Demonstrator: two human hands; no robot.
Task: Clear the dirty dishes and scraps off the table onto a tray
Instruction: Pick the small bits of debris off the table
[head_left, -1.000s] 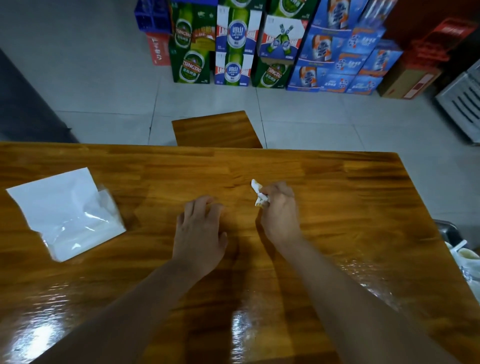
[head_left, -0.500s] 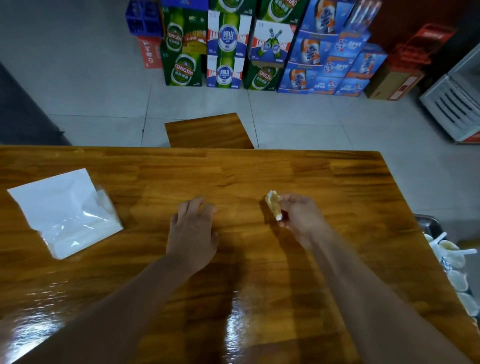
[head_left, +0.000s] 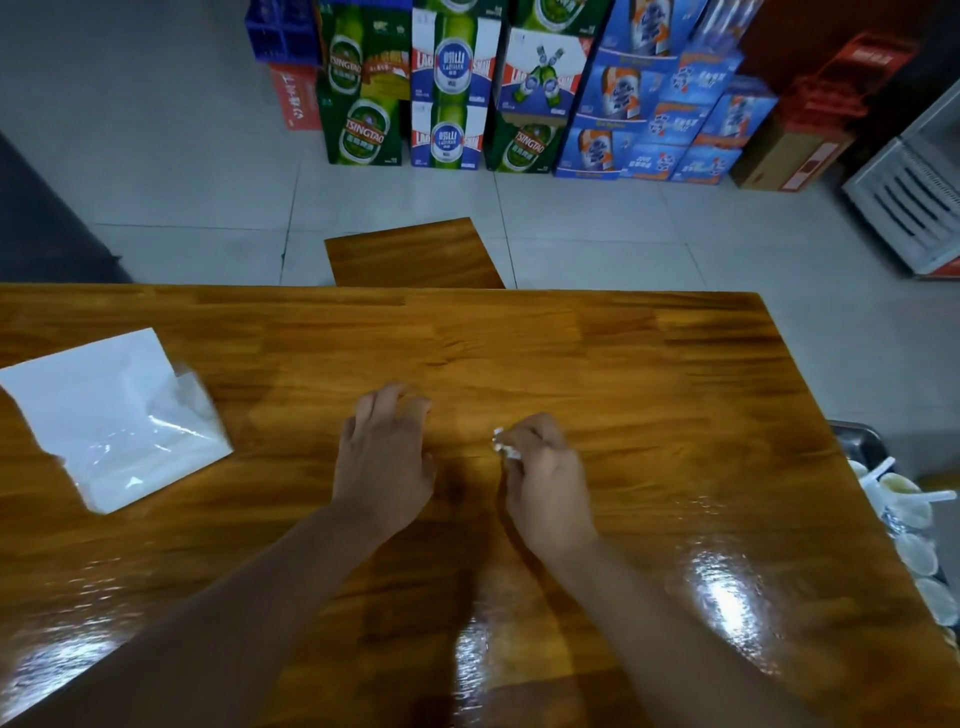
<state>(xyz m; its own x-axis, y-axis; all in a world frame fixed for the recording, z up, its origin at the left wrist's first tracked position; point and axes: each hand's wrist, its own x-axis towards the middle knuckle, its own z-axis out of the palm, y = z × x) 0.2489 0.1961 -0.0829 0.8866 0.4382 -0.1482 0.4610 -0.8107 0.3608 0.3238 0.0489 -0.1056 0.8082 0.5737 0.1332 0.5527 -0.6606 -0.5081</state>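
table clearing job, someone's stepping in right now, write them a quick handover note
Left hand: open, resting flat on the wooden table, holding nothing.
Right hand: grip closed on a small crumpled white scrap, low over the table.
Tray: off the table's right edge, already loaded with white cups and spoons.
Tissue pack: on the table at the left.
Done: no dishes show on the table.
Left: drop the scrap on the tray. The tissue pack looks clean, so it probably stays.

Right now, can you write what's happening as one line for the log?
right hand: pinches tissue wad | left hand: flat on table | tray: beside right edge
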